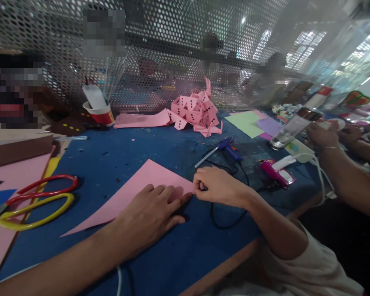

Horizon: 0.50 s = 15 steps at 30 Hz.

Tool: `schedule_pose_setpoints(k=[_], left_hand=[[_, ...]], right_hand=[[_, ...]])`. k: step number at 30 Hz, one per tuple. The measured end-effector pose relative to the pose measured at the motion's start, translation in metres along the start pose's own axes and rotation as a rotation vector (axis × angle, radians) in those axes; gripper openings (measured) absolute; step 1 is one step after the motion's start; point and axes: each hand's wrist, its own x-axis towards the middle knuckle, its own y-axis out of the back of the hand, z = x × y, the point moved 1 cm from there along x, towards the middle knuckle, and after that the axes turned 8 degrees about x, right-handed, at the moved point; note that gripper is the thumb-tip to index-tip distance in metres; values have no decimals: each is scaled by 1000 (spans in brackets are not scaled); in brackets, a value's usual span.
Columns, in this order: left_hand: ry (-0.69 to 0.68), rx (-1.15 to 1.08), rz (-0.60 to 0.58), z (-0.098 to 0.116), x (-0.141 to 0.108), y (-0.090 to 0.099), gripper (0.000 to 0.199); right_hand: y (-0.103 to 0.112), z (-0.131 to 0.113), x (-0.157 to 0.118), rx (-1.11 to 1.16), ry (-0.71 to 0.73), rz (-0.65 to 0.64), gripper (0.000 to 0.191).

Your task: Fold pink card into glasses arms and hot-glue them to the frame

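Note:
On the blue tabletop in front of me lies a sheet of pink paper (142, 181), its far edges meeting in a peak and one long point reaching left. My left hand (156, 205) rests flat on the paper's near side, fingers spread toward the right. At the paper's right corner, my right hand (218, 185) is closed in a pinch, thumb and forefinger on the corner. Just beyond the right hand is a blue glue gun (230, 149) with a glue stick poking out of it. The near edge of the paper is partly hidden under my left hand.
Scissors (38, 201) with red and yellow handles lie left on pink sheets. At the back are a paper cup (100, 113), pink strips (142, 119) and a heap of folded pink pieces (195, 113). A magenta device (277, 172) and another person's arm (342, 164) are right.

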Motion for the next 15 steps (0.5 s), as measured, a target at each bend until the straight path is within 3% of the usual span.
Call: schedule_pose_setpoints(k=[8,15], left_hand=[[5,-17,2,0,1,-1,54],[19,-28,-9,0,1,-2,54]], right_hand=[[1,2,-1,-61,-57,11,6],[10,10,-4,21,-59,-16,10]])
